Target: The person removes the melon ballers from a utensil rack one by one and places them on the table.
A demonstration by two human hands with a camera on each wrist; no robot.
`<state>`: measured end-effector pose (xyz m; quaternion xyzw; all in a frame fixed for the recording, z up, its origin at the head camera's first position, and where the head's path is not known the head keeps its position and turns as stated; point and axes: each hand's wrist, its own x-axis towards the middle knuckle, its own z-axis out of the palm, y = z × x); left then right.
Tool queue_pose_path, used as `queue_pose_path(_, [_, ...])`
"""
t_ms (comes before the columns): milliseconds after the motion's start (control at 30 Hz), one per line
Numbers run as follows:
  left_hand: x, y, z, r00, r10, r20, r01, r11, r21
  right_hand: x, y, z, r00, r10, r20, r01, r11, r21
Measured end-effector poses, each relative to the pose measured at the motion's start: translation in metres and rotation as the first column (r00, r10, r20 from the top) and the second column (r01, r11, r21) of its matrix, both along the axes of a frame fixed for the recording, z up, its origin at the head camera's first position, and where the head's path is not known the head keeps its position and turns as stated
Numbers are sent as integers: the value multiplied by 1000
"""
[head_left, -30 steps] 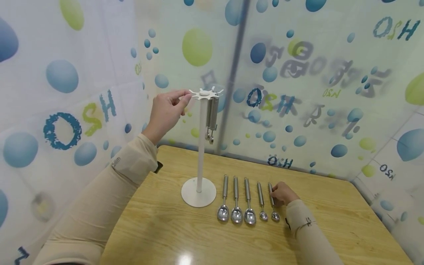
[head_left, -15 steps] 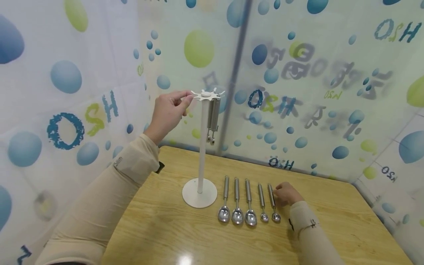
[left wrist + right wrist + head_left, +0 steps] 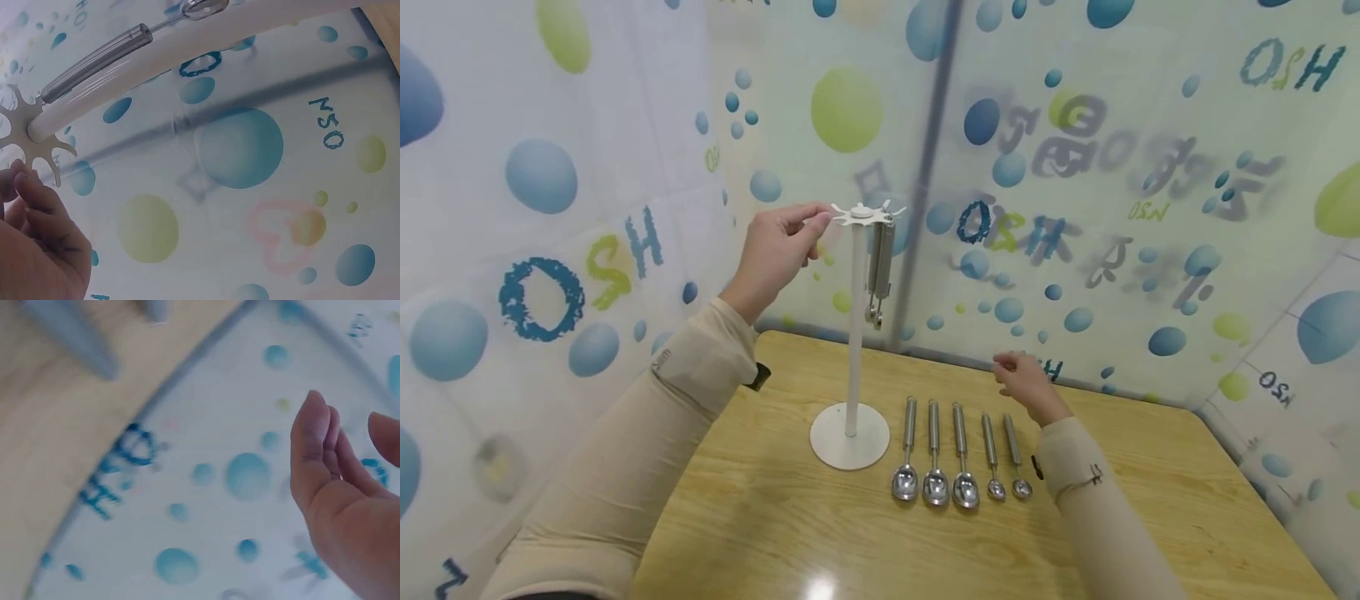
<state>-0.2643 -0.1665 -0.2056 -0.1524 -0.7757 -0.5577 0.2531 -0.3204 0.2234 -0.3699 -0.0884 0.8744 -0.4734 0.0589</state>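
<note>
My left hand [image 3: 777, 252] pinches a prong at the edge of the star-shaped top of a white utensil stand [image 3: 855, 333]. In the left wrist view, the thumb and fingertips meet right at the prong of the star-shaped top [image 3: 47, 150]. Steel-handled scoops [image 3: 880, 258] hang from the stand's far right side. My right hand [image 3: 1028, 385] is raised near the table's back edge, holding nothing. Its fingers are loosely bent with the thumb apart in the right wrist view. Below it lie several steel scoops in a row, among them an oval-bowled scoop [image 3: 960, 437] and a small scoop [image 3: 1013, 442].
The stand's round base [image 3: 850, 454] rests on the wooden table [image 3: 1150, 500], left of the row of scoops. Curtains [image 3: 1097, 275] printed with bubbles and letters enclose the table at the back and sides.
My right hand has left the small scoop at the row's right end and risen up and away toward the back. My left hand keeps its pinch on the stand's prong.
</note>
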Motion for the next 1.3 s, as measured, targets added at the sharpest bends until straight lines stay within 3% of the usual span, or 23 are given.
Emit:
queue_pose_path(233, [-6,-3,2,996,-56,73,49,995,84,8,-65,62,979,77,-189,-99,989,-110])
queue_pose_path(400, [-9,-6,4,994,-61,96,51,994,102,20,-109,97,935,112,-335,-186,962,-198])
queue_pose_path(533, [-10,-8,6,993,-70,98,62,995,83,28,-135,111,886,109,-451,-224,952,-211])
queue_pose_path(667, [-12,-8,7,992,-82,101,73,994,85,31,-151,116,817,80,-571,-204,967,-155])
queue_pose_path(767, [-15,-8,7,990,-100,104,90,991,96,34,-159,120,794,62,-605,-195,968,-156])
queue_pose_path(1067, [-17,-8,6,990,-99,103,88,991,104,35,-174,127,815,68,-575,-220,955,-200])
queue_pose_path(1300, [-16,-6,8,988,-114,106,102,988,112,38,-179,123,826,67,-560,-216,955,-205])
